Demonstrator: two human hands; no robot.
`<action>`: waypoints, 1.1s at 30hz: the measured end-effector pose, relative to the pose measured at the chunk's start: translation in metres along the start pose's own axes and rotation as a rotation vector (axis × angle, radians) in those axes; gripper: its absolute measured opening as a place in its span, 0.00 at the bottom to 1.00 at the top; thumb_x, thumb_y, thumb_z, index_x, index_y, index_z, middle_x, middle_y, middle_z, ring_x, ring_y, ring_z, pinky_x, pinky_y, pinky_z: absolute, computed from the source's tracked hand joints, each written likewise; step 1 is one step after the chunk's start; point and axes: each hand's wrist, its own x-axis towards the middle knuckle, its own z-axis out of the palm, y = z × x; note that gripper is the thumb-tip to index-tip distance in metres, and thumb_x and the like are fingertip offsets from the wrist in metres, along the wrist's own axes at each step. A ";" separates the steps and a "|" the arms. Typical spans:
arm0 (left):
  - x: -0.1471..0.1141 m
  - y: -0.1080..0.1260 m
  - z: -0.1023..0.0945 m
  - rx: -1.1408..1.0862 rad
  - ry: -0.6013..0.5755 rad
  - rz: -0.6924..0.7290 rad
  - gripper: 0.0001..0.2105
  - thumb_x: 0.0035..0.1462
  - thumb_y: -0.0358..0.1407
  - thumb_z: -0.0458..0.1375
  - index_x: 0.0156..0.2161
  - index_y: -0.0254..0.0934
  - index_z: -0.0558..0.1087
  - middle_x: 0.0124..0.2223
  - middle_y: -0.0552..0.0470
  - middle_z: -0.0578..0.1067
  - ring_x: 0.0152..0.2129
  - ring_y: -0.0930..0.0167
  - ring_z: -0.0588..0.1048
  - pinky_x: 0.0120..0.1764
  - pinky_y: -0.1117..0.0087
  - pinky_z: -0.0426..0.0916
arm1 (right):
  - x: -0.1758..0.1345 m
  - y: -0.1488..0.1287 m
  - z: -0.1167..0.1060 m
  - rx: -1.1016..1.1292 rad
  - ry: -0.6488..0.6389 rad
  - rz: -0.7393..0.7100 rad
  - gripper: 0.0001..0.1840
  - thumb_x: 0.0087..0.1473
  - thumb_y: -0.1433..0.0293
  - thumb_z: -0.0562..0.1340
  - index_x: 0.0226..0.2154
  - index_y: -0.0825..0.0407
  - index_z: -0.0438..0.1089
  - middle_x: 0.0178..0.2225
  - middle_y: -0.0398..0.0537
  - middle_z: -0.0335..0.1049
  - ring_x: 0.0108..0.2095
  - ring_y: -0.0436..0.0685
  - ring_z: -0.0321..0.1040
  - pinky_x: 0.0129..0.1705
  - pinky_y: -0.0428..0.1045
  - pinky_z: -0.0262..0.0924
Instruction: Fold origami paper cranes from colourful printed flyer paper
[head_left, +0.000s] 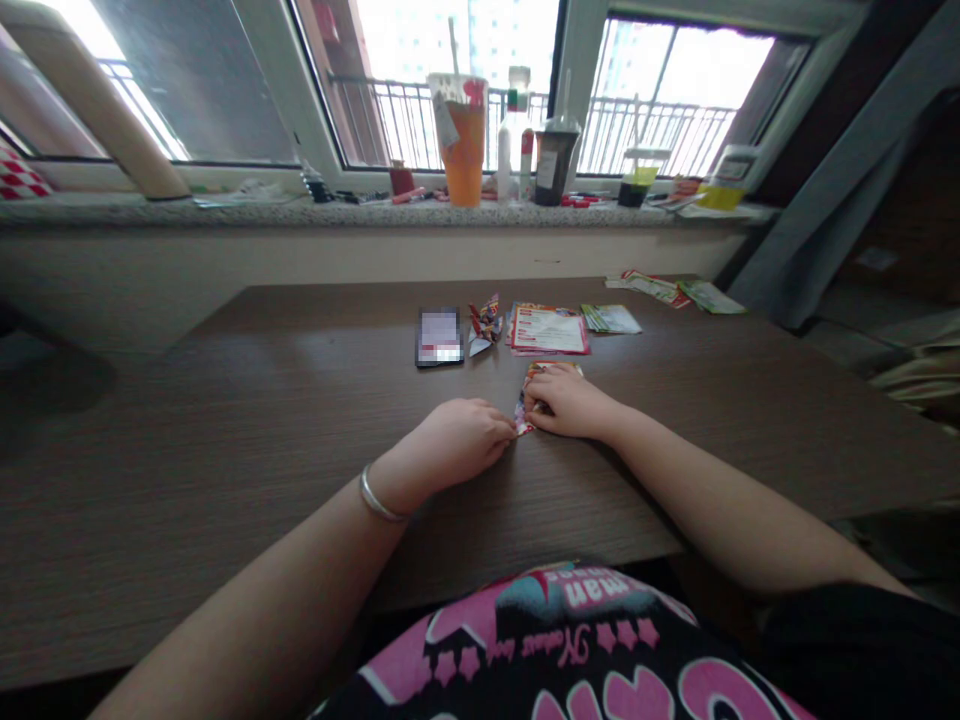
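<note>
A colourful printed sheet of paper [523,412] lies on the table, mostly covered by my right hand [566,400]. The fingers of that hand are bent and press down on the paper. At the paper's lower left corner, my left hand [463,440] is closed, its fingertips pinching the edge; a silver bangle circles the wrist. Just beyond the hands sits a folded paper figure [485,324] in similar bright print. Beside it is a stack of printed sheets [551,329] with red borders.
A phone [440,338] lies left of the folded figure. Green-printed papers [611,319] and more leaflets [652,288] are at the table's back right. Along the windowsill [337,212] stand an orange drink cup [463,150], a clear bottle [514,150] and a dark cup [553,165].
</note>
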 end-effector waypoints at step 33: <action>0.002 0.003 0.000 0.111 -0.068 -0.010 0.10 0.63 0.31 0.50 0.43 0.38 0.75 0.42 0.49 0.77 0.38 0.67 0.75 0.42 0.65 0.70 | 0.004 -0.008 0.003 0.057 -0.041 0.049 0.08 0.54 0.65 0.62 0.30 0.52 0.74 0.35 0.49 0.74 0.41 0.60 0.65 0.47 0.53 0.51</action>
